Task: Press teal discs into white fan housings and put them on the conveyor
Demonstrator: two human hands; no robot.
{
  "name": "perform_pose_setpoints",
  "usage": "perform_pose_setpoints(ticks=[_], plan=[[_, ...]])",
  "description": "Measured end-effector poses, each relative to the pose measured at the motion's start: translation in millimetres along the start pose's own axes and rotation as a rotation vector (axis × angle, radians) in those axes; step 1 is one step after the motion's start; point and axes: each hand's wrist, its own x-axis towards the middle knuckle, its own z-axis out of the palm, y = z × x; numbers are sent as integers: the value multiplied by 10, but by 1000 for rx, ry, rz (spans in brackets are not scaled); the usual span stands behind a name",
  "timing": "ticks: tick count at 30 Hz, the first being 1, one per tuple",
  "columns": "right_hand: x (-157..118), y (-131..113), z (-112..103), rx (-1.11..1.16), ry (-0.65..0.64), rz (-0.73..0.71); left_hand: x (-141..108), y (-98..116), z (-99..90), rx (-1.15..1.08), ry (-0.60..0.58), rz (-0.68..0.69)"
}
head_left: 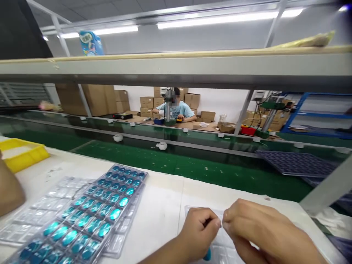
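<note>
The left hand [202,227] and the right hand [258,231] are held close together over the near right part of the white bench [162,216]. In each grip, the fingers are curled in toward the thumb; whether anything small is pinched between the fingertips cannot be told. A clear tray [224,253] is partly hidden beneath both hands, and a blue piece [208,254] is seen just below the left hand, mostly covered by it.

To the left, rows of shiny blue discs [84,220] are held in a compartmented tray [144,173], which is stacked on clear plastic. Another clear tray [35,209] is placed beside it, and a yellow bin [27,161] is set farther back. At the left edge, another person's arm [11,187] is partly shown. Beyond the bench, a green conveyor belt [176,161] is bordered by a metal rail, and a co-worker [181,110] in light blue is seated on its far side.
</note>
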Motion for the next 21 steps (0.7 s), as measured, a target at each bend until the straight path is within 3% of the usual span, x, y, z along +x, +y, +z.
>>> perform_pose_setpoints(ticks=[5,8,12,17,21], plan=[[64,208,241,175,-256,475,28,79,-87,-191,6,-24],[82,309,215,368,-320,640,19,244,-173,-226,0,9],[41,400,121,675,-351,663,-12,499,-349,-218,-61,119],[-27,413,124,923,-364,538,-92,745,-507,-146,-209,318],[-50,394,134,1040,-386,477,-102,918,-541,-75,-271,274]])
